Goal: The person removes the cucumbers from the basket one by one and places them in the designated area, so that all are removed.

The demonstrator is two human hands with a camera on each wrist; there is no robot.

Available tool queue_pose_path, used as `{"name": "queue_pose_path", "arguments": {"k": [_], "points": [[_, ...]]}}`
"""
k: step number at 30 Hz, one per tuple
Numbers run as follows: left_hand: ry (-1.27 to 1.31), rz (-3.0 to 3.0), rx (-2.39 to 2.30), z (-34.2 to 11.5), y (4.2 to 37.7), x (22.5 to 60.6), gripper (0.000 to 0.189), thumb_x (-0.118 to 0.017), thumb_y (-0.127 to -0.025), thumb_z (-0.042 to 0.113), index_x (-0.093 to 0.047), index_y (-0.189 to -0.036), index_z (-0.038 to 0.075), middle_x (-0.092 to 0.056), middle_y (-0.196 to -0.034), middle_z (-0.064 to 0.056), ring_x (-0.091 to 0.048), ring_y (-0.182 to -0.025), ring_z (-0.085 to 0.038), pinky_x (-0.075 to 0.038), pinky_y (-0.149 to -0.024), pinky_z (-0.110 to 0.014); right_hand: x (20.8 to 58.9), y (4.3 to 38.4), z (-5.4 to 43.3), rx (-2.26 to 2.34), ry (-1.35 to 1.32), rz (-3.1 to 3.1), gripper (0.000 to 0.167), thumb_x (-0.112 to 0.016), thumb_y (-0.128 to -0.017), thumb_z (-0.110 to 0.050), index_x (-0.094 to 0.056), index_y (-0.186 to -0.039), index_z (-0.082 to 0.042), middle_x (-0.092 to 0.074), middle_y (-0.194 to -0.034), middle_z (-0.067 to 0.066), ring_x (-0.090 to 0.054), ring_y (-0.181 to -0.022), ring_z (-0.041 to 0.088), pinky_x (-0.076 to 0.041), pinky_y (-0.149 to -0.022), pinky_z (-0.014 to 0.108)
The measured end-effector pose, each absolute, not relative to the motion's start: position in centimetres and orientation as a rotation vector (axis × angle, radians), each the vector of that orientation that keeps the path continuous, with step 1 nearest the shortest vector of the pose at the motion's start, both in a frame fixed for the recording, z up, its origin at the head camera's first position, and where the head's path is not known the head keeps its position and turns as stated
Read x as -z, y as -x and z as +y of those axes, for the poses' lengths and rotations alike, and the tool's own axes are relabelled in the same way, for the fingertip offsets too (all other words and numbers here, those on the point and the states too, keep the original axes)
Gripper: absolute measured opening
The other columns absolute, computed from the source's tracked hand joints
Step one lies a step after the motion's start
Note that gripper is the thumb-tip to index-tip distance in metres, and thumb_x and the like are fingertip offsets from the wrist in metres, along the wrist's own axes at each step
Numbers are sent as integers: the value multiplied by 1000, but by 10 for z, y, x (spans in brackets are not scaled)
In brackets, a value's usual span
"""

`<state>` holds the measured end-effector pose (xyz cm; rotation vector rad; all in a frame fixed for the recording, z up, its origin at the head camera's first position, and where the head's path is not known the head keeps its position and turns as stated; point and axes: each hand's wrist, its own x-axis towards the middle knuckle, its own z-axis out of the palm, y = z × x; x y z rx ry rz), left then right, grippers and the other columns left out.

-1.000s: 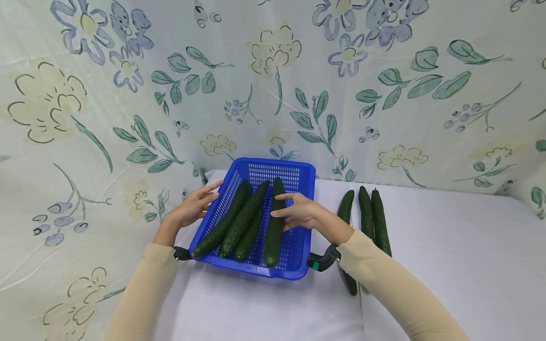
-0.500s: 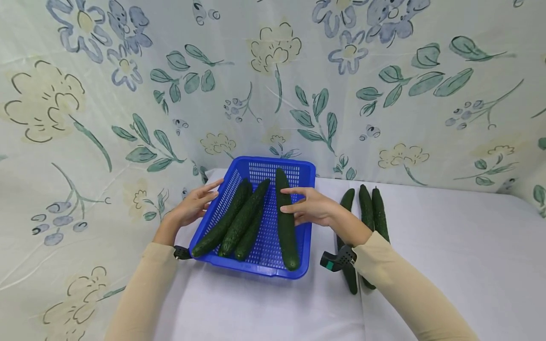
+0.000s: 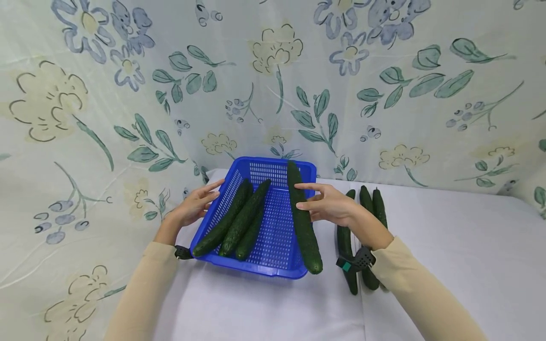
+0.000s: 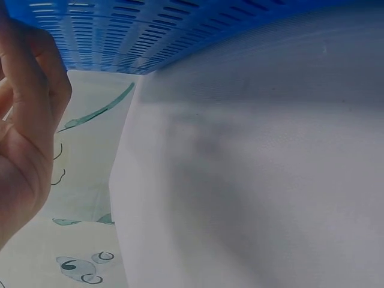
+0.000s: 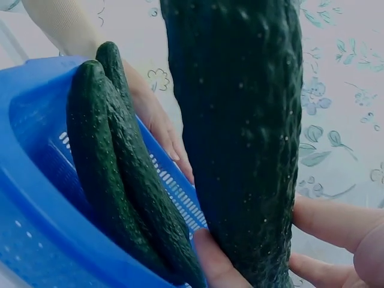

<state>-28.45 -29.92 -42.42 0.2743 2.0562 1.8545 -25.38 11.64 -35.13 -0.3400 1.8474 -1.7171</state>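
Observation:
My right hand (image 3: 330, 203) pinches a long dark green cucumber (image 3: 304, 222) between thumb and fingers. Raised over the right side of the blue plastic basket (image 3: 273, 272), that cucumber crosses the rim with its lower end. In the right wrist view the held cucumber (image 5: 237, 120) fills the middle, with fingertips on both sides. My left hand (image 3: 194, 206) rests against the basket's left wall, its fingers fairly straight along the outside. Three cucumbers (image 3: 243, 220) lie side by side in the left part of the basket. The left wrist view has the left hand (image 4: 27, 120) beside the slotted wall.
Three more cucumbers (image 3: 344, 237) lie on the white-covered table (image 3: 448, 246) right of the basket, partly hidden by my right forearm. Behind the table hangs a floral cloth (image 3: 239, 94), which also spreads along the left side.
My right hand has lifted the cucumber from the basket's middle and carried it rightward to the right rim. My left hand stays at the left wall.

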Motion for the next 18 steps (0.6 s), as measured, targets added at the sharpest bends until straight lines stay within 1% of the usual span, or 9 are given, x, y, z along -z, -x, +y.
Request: {"name": "queue_pose_path", "arguments": {"k": [3,6,9,10,11,12,14,16,18], "points": [[-283,2057,-1853,-298,285,424,53,-43,-109,25,-27,-160,25,-52,-140,-23,-70,-96,-23,-60,-74,-36,351,254,125,1719,334,1862,67,-65,-96,-6,-34,-155,-11,-46,-101,14,-51,-74,20,-53,-76,35],[-276,2059,-1857,-297,285,424,53,-44,-109,25,-28,-159,25,-52,-140,-23,-70,-96,-23,-60,-73,-36,350,253,135,1717,336,1873,70,-66,-95,-7,-31,-157,-9,-44,-123,23,-52,-87,23,-53,-82,37],[-265,2057,-1861,-297,285,425,53,-44,-108,26,-29,-159,26,-52,-140,-23,-71,-95,-22,-60,-73,-35,349,253,145,1708,338,1896,73,-67,-95,-8,-29,-157,-8,-35,-142,30,-51,-98,26,-53,-84,37],[-263,2058,-1862,-296,285,425,53,-44,-108,26,-29,-159,26,-52,-140,-23,-71,-94,-22,-60,-73,-35,349,254,148,1703,340,1907,73,-67,-95,-8,-29,-157,-8,-33,-144,32,-51,-101,27,-53,-84,37],[-262,2059,-1862,-297,286,425,53,-44,-108,26,-28,-159,26,-52,-140,-23,-71,-94,-22,-60,-72,-35,349,254,151,1699,342,1916,73,-67,-95,-8,-29,-157,-8,-33,-144,33,-50,-99,27,-53,-83,38],[-261,2056,-1865,-297,286,426,53,-45,-108,26,-28,-159,25,-51,-141,-23,-71,-94,-21,-60,-72,-35,349,254,154,1692,348,1928,73,-67,-95,-9,-28,-157,-8,-33,-145,33,-50,-103,28,-53,-85,39],[-263,2052,-1870,-297,286,427,54,-44,-108,26,-28,-159,25,-50,-141,-23,-70,-94,-21,-60,-71,-34,349,253,159,1685,352,1946,74,-67,-95,-10,-28,-158,-8,-32,-145,34,-51,-111,32,-51,-92,46],[-265,2047,-1874,-298,287,428,54,-44,-109,26,-27,-160,24,-50,-142,-23,-70,-94,-21,-60,-71,-34,349,253,165,1687,354,1953,75,-68,-95,-11,-27,-158,-8,-30,-147,35,-47,-123,40,-45,-101,55],[-268,2038,-1881,-298,287,428,54,-44,-109,25,-27,-160,24,-49,-142,-23,-70,-94,-20,-60,-70,-34,349,253,171,1690,352,1962,76,-68,-96,-12,-26,-158,-8,-25,-150,36,-38,-134,45,-38,-105,61]]}}
